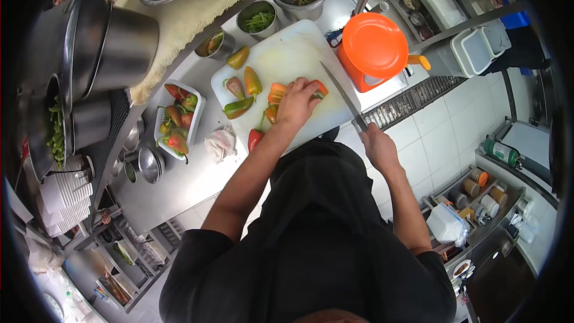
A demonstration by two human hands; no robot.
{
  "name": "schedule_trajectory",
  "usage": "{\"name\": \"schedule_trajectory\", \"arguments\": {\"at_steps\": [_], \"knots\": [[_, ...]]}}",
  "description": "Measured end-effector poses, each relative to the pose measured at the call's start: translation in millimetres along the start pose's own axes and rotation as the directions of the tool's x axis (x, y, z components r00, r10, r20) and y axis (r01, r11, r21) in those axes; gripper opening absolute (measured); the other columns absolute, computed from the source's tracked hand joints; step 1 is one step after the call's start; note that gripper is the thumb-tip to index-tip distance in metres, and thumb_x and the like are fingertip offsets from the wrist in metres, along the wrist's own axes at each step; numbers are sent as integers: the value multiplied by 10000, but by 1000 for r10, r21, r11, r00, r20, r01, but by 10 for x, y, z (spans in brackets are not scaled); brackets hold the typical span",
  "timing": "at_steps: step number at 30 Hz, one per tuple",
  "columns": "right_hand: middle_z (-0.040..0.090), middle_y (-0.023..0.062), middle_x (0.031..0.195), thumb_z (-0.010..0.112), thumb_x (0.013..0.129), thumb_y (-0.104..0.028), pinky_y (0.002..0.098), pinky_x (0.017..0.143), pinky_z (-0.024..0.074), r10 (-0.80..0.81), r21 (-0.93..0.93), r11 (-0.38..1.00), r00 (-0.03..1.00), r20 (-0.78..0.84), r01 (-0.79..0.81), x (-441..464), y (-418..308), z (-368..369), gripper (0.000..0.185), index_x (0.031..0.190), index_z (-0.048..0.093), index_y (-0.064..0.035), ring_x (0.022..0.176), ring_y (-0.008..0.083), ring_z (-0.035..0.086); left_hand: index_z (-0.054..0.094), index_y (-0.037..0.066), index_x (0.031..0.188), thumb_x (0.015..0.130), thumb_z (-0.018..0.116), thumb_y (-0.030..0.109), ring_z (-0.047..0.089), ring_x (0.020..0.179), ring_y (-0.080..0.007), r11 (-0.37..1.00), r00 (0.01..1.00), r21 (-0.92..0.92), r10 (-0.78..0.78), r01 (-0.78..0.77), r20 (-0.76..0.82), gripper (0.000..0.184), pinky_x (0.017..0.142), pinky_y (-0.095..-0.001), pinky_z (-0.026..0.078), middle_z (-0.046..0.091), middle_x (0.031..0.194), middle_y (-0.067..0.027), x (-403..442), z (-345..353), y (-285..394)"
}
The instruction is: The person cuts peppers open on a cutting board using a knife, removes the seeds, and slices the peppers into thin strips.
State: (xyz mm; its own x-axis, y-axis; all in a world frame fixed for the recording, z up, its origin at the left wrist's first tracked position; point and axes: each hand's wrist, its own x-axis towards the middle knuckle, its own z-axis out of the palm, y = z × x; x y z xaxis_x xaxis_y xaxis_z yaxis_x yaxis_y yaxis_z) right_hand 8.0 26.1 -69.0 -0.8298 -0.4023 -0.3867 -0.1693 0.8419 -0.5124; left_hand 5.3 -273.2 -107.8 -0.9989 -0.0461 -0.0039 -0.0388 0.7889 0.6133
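My left hand (297, 103) presses cut red-orange pepper pieces (277, 92) against the white cutting board (299, 45), its fingers bent over them. A red and green piece (321, 89) lies at its fingertips. My right hand (380, 148) is closed round the handle of a long knife (342, 94), whose blade slants over the board's right edge, apart from the pepper. Left of my left hand lie whole green and orange peppers (252, 82), a green one (238, 108) and a red one (255, 139) near the board's lower edge.
An orange lidded container (375, 48) stands right of the board. Metal bowls with cut vegetables (257, 19) stand behind it. A white basket of peppers (197, 116) and a crumpled cloth (220, 143) lie left. Stacked pots (122, 48) stand on the upper shelf, where part of another person shows behind.
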Motion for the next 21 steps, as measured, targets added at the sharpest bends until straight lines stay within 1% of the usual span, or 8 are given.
{"name": "schedule_trajectory", "arguments": {"at_steps": [1, 4, 7, 10, 13, 16, 21], "knots": [[716, 236, 861, 645, 1075, -258, 589, 705, 537, -2, -8, 1000, 1000, 14, 2, -18, -11, -19, 239, 1092, 561, -35, 809, 479, 701, 727, 146, 1311, 872, 848, 151, 625, 1199, -358, 999, 999, -2, 51, -51, 15, 455, 1043, -475, 540, 632, 1259, -122, 9, -18, -3], [715, 239, 849, 645, 1075, -263, 591, 706, 541, -49, -36, 998, 998, -25, 48, -13, -37, -1, 248, 1079, 557, -31, 797, 481, 702, 757, 155, 1266, 892, 828, 159, 631, 1182, -355, 998, 997, -2, 64, -64, 53, 380, 1032, -472, 550, 630, 1240, -121, 85, -48, -23], [716, 240, 853, 647, 1076, -267, 591, 707, 547, -23, -26, 999, 1000, -16, 23, -31, -108, 13, 256, 1055, 549, -31, 797, 477, 705, 784, 172, 1221, 922, 799, 161, 639, 1159, -354, 1000, 997, -7, -20, 20, 69, 300, 1016, -474, 558, 624, 1198, -122, 115, -32, -24], [718, 236, 863, 646, 1078, -272, 589, 710, 554, -34, -39, 999, 998, -43, 32, -103, -183, 33, 258, 1044, 547, -36, 799, 475, 711, 800, 180, 1177, 942, 777, 162, 653, 1138, -355, 995, 992, 4, -100, 100, 76, 237, 1005, -476, 562, 617, 1163, -133, 148, -36, 43], [719, 232, 881, 648, 1078, -275, 586, 705, 559, -2, -65, 998, 1000, -9, 2, -188, -192, 56, 256, 1060, 554, -38, 811, 475, 718, 795, 175, 1174, 947, 773, 160, 668, 1117, -360, 994, 985, 8, -108, 108, 135, 228, 999, -477, 564, 620, 1149, -144, 224, -55, 43], [717, 234, 898, 647, 1080, -279, 587, 703, 564, 27, -76, 997, 1000, 3, -27, -279, -230, 36, 255, 1073, 553, -42, 820, 474, 722, 806, 144, 1153, 933, 798, 131, 681, 1060, -343, 994, 983, 24, -111, 109, 144, 221, 954, -441, 572, 631, 1115, -147, 259, -72, 71], [721, 241, 924, 631, 1090, -294, 590, 714, 575, 40, -79, 996, 999, -6, -40, -409, -245, 81, 255, 1106, 556, -51, 822, 475, 727, 795, 157, 1182, 943, 791, 149, 683, 1075, -342, 995, 984, 32, -97, 93, 152, 239, 972, -441, 568, 637, 1124, -143, 265, -44, 24]]}}
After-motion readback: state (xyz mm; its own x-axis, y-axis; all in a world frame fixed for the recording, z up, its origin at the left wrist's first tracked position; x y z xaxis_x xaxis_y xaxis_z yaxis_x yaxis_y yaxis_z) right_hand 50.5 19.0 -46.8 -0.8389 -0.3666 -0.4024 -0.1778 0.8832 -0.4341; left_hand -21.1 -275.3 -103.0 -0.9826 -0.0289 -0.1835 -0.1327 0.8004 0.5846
